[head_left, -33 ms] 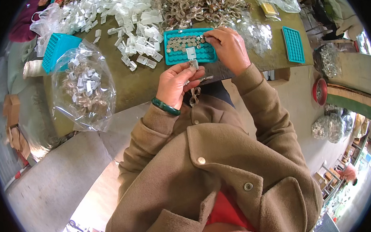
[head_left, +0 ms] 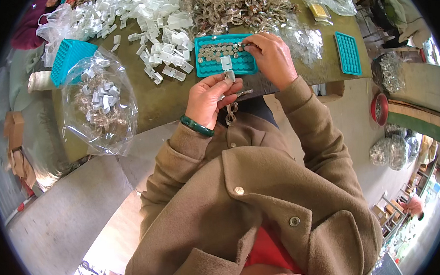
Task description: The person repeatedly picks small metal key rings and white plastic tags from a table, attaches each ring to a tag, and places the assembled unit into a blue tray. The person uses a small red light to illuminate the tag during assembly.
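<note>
My left hand, with a dark green bangle at its wrist, grips a small white plastic case that stands open above the near edge of a turquoise tray. A coil of clear wire dangles below that hand. Rows of round silver button cells lie in the tray. At its right end, the fingertips of my right hand are pinched together on a button cell, partly hidden by the fingers.
Loose white cases are heaped at the back left, beside coiled clear wires. Thin clear pieces lie to the right, then another turquoise tray. A filled clear bag and stacked turquoise trays stand left.
</note>
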{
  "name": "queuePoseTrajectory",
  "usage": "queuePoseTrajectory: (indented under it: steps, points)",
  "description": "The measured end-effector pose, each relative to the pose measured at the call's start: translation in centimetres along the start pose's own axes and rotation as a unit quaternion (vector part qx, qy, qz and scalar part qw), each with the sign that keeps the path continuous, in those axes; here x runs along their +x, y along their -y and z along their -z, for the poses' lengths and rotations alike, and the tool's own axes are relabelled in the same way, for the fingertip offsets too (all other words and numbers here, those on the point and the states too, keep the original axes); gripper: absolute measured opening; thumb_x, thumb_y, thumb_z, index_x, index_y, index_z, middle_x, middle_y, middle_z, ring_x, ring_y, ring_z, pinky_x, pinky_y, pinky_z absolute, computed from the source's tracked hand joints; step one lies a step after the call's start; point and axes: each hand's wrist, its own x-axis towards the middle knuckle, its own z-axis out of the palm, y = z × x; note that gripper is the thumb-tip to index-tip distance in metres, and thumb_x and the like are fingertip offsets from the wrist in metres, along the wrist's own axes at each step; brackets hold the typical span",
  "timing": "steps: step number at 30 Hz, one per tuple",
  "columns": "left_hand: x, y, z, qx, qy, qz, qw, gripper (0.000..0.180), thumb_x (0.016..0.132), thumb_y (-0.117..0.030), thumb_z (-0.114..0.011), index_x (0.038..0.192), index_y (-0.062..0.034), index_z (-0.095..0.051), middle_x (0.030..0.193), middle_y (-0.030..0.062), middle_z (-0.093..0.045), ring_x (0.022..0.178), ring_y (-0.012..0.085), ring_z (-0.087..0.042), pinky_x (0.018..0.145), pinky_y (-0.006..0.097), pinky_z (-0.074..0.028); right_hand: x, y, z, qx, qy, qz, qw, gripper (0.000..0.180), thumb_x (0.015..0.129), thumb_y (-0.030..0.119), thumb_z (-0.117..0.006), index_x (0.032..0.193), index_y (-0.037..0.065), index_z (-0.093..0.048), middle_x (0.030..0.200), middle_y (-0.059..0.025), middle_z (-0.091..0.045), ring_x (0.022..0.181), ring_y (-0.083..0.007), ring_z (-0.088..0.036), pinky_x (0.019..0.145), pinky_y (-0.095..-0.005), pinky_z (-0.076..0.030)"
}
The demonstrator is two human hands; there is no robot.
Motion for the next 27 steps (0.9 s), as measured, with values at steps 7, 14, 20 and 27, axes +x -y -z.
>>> queuePoseTrajectory:
  steps: [7, 14, 20, 27]
  points:
    - [0.1, -0.1, 0.0, 0.017, -0.002, 0.009, 1.0, 0.025, 0.095, -0.013, -0.06, 0.117, -0.0017, -0.063, 0.109, 0.0086, -0.07, 0.098, 0.0129, -0.068, 0.072, 0.019, -0.056, -0.8, 2.4, 1.3, 0.037, 0.004, 0.008, 0.999, 0.014, 0.081, 0.01, -0.067, 0.093, 0.006, -0.06, 0.08, -0.0103, -0.062, 0.077, -0.0315, -0.061, 0.07, -0.0414, -0.048]
    - [-0.1, 0.5, 0.0, 0.026, 0.002, -0.009, 1.0, 0.025, 0.091, -0.009, -0.065, 0.113, 0.0012, -0.066, 0.1, 0.0069, -0.07, 0.088, 0.0119, -0.068, 0.068, 0.02, -0.056, -3.9, 5.4, 1.2, 0.105, 0.035, 0.035, 0.993, 0.014, 0.081, 0.009, -0.065, 0.092, 0.007, -0.058, 0.077, -0.0108, -0.059, 0.074, -0.0314, -0.059, 0.067, -0.0402, -0.047]
    - [-0.6, 0.7, 0.5, 0.039, 0.006, -0.031, 0.999, 0.028, 0.089, -0.004, -0.065, 0.116, 0.0014, -0.066, 0.101, 0.0069, -0.07, 0.085, 0.0112, -0.067, 0.071, 0.021, -0.056, -4.6, 5.1, 1.4, 0.13, 0.065, 0.023, 0.989, 0.01, 0.082, 0.003, -0.067, 0.091, 0.003, -0.064, 0.083, -0.0097, -0.063, 0.077, -0.029, -0.062, 0.069, -0.0366, -0.05]
    - [-0.2, 0.8, 0.5, -0.052, -0.018, 0.005, 0.998, 0.022, 0.09, -0.01, -0.066, 0.111, -0.0034, -0.067, 0.097, 0.0045, -0.071, 0.084, 0.0096, -0.067, 0.066, 0.019, -0.054, -4.1, 4.4, 0.8, 0.218, 0.046, -0.019, 0.975, 0.01, 0.084, 0.007, -0.066, 0.093, 0.006, -0.07, 0.081, -0.0107, -0.065, 0.07, -0.0288, -0.063, 0.066, -0.0356, -0.051]
